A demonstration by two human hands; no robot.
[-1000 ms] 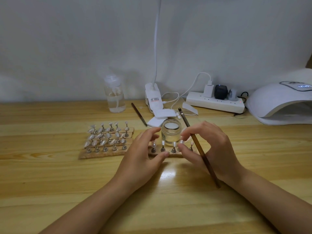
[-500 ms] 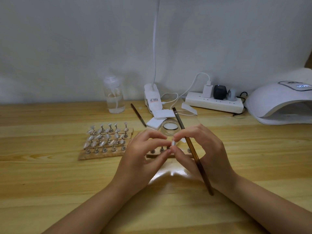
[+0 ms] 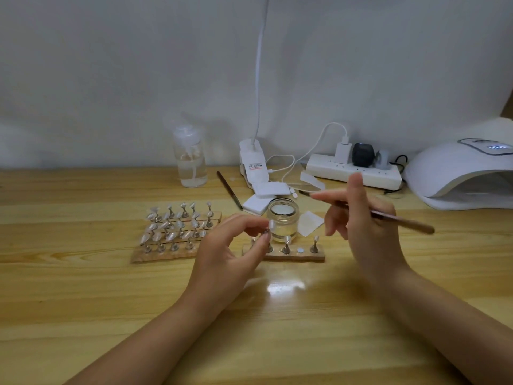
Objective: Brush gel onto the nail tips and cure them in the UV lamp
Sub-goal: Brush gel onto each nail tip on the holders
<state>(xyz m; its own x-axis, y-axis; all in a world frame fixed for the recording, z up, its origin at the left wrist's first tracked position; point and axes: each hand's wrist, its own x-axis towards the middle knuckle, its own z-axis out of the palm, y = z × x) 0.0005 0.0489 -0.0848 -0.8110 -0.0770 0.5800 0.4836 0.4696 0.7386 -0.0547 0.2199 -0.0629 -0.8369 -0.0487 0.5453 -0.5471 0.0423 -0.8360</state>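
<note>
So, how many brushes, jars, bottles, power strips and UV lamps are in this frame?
Brushes: 2
Jars: 1
Bottles: 1
Power strips: 1
UV lamps: 1
Total: 6

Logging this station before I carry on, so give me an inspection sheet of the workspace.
Surface: wooden table, glare spot near the middle.
Job's things: gel jar open; near strip with one bare spot; full rack; UV lamp far right.
Clutter: bottle, pads, spare brush.
Hands: left hand pinches a nail tip; right hand holds the brush.
Cables: white lead into power strip.
Surroundings: plain wall.
</note>
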